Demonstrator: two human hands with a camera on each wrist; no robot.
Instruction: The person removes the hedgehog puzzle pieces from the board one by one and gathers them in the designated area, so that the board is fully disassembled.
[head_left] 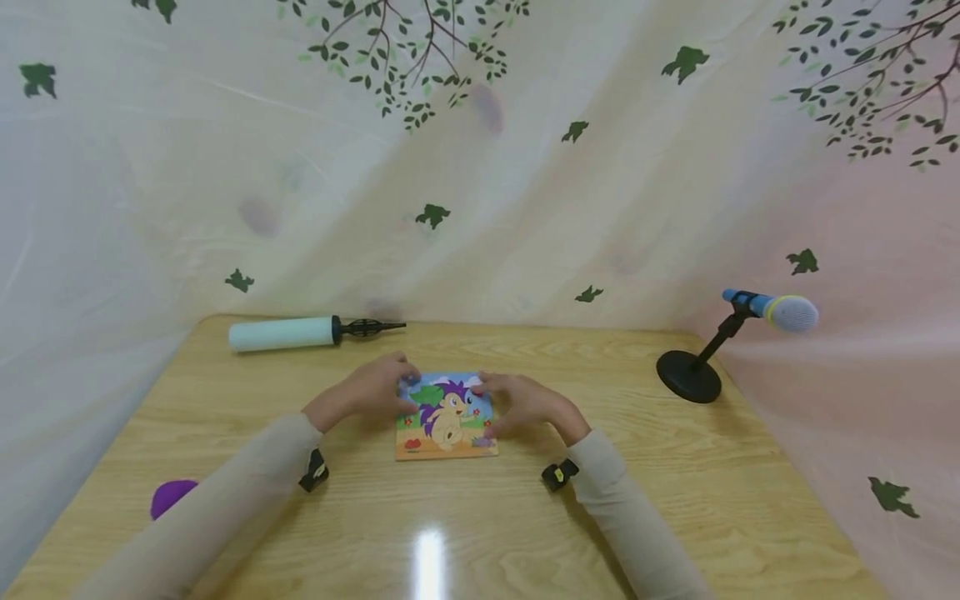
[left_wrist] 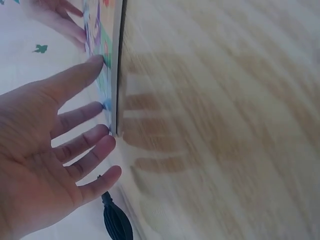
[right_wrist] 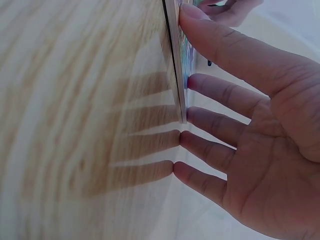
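A flat square picture board (head_left: 447, 421) with a purple-spined cartoon hedgehog lies on the wooden table, its bottom edge towards me. My left hand (head_left: 378, 385) is at its upper left, thumb and fingers spread. In the left wrist view, the thumb and index fingertips (left_wrist: 103, 106) meet the printed face near the edge of the board (left_wrist: 118, 65). On the opposite side is my right hand (head_left: 525, 402), fingers also spread. In the right wrist view, its thumb and first fingertips (right_wrist: 190, 81) are right at the board (right_wrist: 175, 55), while the ring and little fingertips reach the table beyond its corner.
A pale blue hand pump (head_left: 281, 334) with a black nozzle lies at the back left. On the right, a blue toy microphone (head_left: 772, 310) sits on a black stand (head_left: 690, 377). Something purple (head_left: 171, 497) is partly hidden by the left sleeve. A leaf-printed curtain (head_left: 495, 208) hangs behind the table (head_left: 487, 533).
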